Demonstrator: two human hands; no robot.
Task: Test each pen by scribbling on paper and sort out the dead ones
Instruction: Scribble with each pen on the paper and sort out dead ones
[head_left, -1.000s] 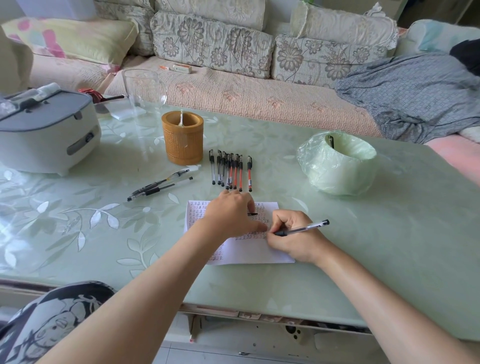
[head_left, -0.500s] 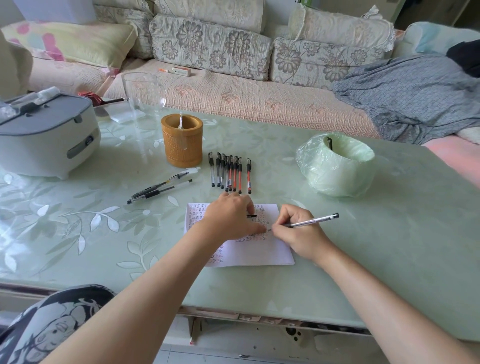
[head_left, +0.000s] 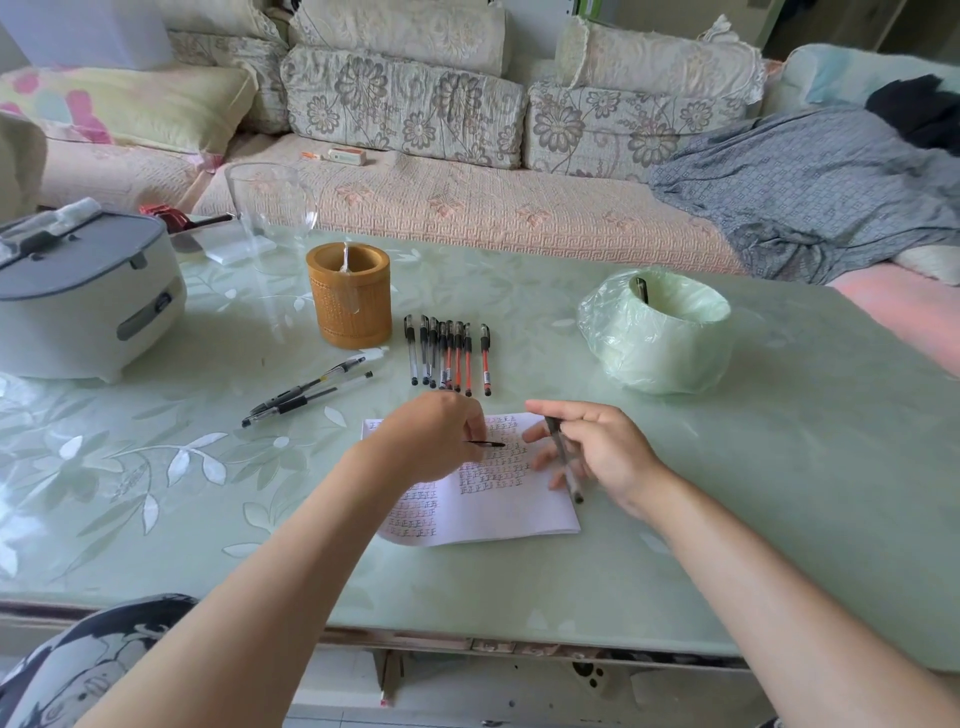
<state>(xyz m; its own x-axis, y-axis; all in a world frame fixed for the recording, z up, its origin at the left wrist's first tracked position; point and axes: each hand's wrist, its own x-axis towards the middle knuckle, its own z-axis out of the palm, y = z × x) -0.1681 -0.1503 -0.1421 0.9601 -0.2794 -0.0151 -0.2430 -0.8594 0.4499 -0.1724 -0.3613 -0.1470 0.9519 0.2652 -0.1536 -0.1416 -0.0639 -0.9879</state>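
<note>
Green table (head_left: 779, 493) is carrying everything. A bag-lined bin (head_left: 660, 343) is sitting far right. White paper (head_left: 509, 514) is lying in the middle, showing rows of tiny marks, too small to read. The right hand (head_left: 602, 452) is gripping a pen (head_left: 563, 457) over the paper's right edge. The left hand (head_left: 436, 436) is pinching a thin black piece (head_left: 485, 444). A row of pens (head_left: 449, 356) is lying just behind.

Scribble-covered paper (head_left: 498, 512) lay flat near centre. A row of pens (head_left: 448, 358) lay just beyond, two black pens (head_left: 306, 393) farther left; a clear pen (head_left: 565, 460) slanted over its right edge, near a black cap (head_left: 487, 444).
</note>
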